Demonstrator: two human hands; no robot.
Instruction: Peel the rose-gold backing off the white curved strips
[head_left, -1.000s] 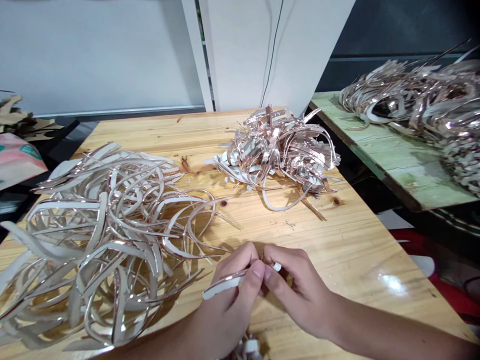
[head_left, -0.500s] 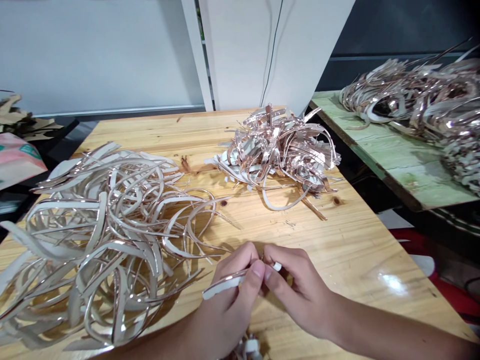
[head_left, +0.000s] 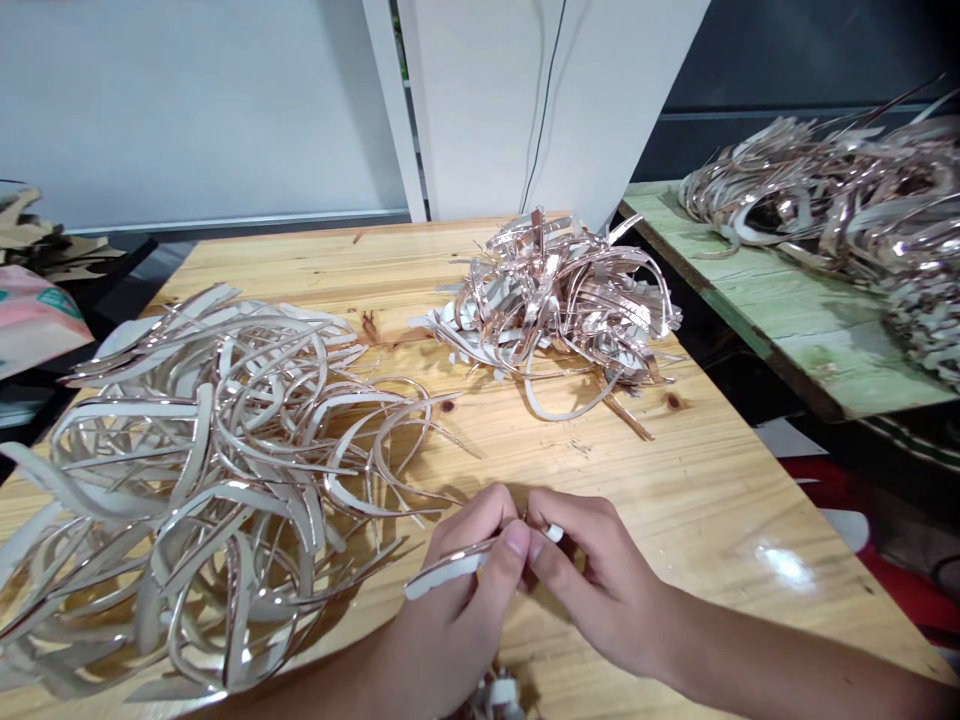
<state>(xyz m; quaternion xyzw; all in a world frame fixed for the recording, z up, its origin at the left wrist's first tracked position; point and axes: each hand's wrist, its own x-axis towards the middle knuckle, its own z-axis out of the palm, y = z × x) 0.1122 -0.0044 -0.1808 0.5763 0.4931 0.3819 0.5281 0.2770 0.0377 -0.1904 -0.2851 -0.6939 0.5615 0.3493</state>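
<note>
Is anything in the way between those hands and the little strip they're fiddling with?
Nothing visible is. The left hand pinches the strip, close against the right hand, which holds a pale end; fingers hide whether that's the same strip. The big curly pile lies to the left, not between them.

Bearings from my fingers (head_left: pixel 514 538), at the counter's (head_left: pixel 675 520) near side. One strip (head_left: pixel 450 572): between my left and right fingers, an end pointing to 8 o'clock. Large pile (head_left: pixel 292 505): on the counter, 9 to 10 o'clock. Second pile (head_left: pixel 562 290): counter's far part, 12 o'clock; panel (head_left: pixel 472 110) behind. Small bunch (head_left: pixel 502 695): 6 o'clock. Side counter (head_left: pixel 840 330): 2 o'clock, bearing a heap (head_left: pixel 862 200). Bag (head_left: pixel 37 325): beyond the large pile, 10 o'clock.
</note>
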